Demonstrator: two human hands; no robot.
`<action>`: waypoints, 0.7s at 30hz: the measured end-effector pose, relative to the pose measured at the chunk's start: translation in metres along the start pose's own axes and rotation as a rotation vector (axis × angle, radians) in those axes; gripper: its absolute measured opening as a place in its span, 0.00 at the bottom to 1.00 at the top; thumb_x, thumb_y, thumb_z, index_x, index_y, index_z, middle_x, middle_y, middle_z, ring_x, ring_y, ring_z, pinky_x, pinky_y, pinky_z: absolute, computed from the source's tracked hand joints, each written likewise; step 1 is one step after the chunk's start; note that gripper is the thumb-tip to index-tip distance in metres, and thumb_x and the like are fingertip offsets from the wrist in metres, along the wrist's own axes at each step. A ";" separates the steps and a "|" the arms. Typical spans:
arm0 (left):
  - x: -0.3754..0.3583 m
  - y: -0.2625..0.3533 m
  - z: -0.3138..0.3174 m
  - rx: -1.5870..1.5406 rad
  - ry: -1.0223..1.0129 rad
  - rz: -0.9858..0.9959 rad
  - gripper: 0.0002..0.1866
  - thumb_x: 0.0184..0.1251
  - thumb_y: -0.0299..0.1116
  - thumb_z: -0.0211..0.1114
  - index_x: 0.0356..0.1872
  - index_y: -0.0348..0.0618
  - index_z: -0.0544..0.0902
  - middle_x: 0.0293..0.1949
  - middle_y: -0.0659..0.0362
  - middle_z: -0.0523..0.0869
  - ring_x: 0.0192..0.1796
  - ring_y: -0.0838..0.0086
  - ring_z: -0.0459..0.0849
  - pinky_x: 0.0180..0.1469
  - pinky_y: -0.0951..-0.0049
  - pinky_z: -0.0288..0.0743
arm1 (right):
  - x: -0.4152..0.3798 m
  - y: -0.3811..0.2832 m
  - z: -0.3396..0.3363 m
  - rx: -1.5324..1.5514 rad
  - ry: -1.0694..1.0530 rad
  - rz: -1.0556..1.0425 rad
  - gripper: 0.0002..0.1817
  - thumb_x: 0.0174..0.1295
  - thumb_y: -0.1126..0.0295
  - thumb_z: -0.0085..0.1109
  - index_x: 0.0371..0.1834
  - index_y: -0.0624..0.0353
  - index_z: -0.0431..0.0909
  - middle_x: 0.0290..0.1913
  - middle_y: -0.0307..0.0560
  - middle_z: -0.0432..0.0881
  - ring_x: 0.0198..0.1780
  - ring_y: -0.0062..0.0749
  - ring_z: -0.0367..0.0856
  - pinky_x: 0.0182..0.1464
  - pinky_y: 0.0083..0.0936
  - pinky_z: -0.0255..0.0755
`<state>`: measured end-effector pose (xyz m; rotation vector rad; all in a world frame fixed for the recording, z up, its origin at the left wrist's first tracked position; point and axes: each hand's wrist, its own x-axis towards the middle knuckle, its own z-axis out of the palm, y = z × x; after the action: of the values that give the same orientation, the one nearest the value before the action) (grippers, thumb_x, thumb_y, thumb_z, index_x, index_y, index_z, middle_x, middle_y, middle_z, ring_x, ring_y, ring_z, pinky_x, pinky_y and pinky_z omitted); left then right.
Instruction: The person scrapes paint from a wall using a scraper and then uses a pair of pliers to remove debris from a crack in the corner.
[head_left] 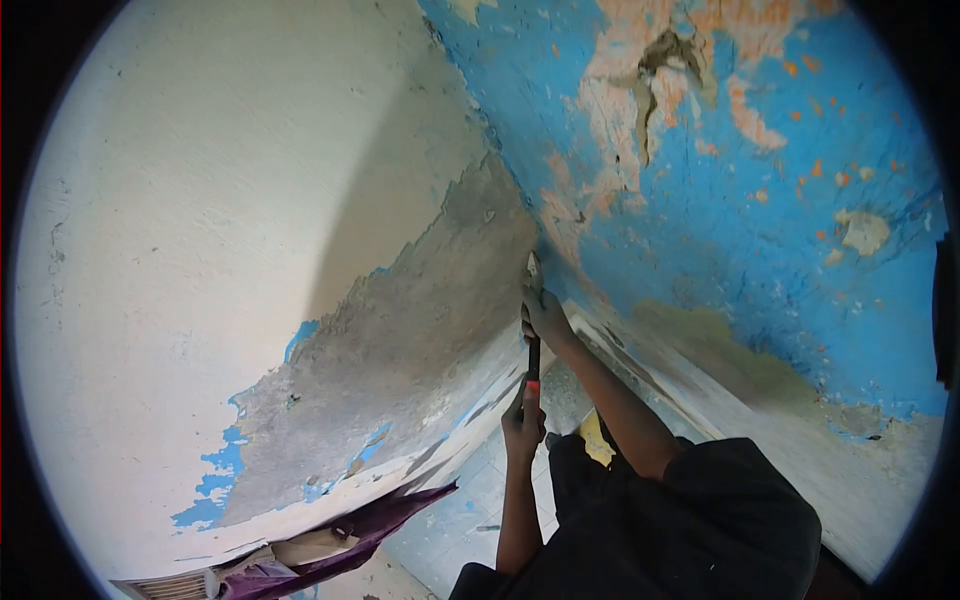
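A long scraper [534,355] with a dark shaft, a red section low on its handle and a narrow pale metal tip is held nearly upright near the wall corner. My right hand [544,314] wraps around it just below the tip. Lower down, my left hand [523,424] is closed around the handle by the red section. The tip overlaps the corner seam, between the left wall's bare grey patch [390,350] and the blue wall [720,200].
Cream paint [200,220] covers much of the left wall, with ragged blue edges. Cracked plaster [660,80] shows high on the blue wall. Below lie a purple sheet [370,535], a slatted vent-like piece [175,588] and a tiled floor [465,510]. Something yellow [597,440] is near my legs.
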<state>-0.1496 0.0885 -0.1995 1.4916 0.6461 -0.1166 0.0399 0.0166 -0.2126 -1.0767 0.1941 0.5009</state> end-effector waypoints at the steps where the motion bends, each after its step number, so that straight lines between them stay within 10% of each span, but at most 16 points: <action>1: -0.003 -0.005 -0.005 0.071 0.038 0.010 0.27 0.72 0.57 0.56 0.56 0.43 0.81 0.15 0.68 0.70 0.13 0.85 0.66 0.15 0.81 0.57 | -0.009 0.009 0.005 0.021 -0.011 0.031 0.19 0.73 0.53 0.48 0.28 0.53 0.62 0.16 0.34 0.62 0.11 0.25 0.62 0.17 0.31 0.65; 18: -0.007 0.001 -0.018 0.061 0.020 0.057 0.25 0.73 0.57 0.55 0.51 0.44 0.82 0.15 0.69 0.70 0.13 0.85 0.67 0.15 0.81 0.58 | -0.005 0.010 0.013 0.007 -0.028 0.023 0.22 0.72 0.50 0.50 0.24 0.52 0.63 0.15 0.33 0.61 0.12 0.25 0.65 0.17 0.30 0.64; 21: -0.009 0.020 0.003 0.037 -0.064 -0.039 0.28 0.75 0.53 0.54 0.66 0.44 0.74 0.17 0.67 0.69 0.14 0.84 0.65 0.16 0.80 0.58 | 0.000 0.002 0.002 -0.021 0.051 0.040 0.22 0.72 0.49 0.50 0.24 0.52 0.65 0.16 0.33 0.61 0.13 0.24 0.65 0.18 0.28 0.64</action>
<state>-0.1467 0.0846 -0.1778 1.5055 0.6246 -0.2065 0.0392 0.0187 -0.2132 -1.1090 0.2557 0.5127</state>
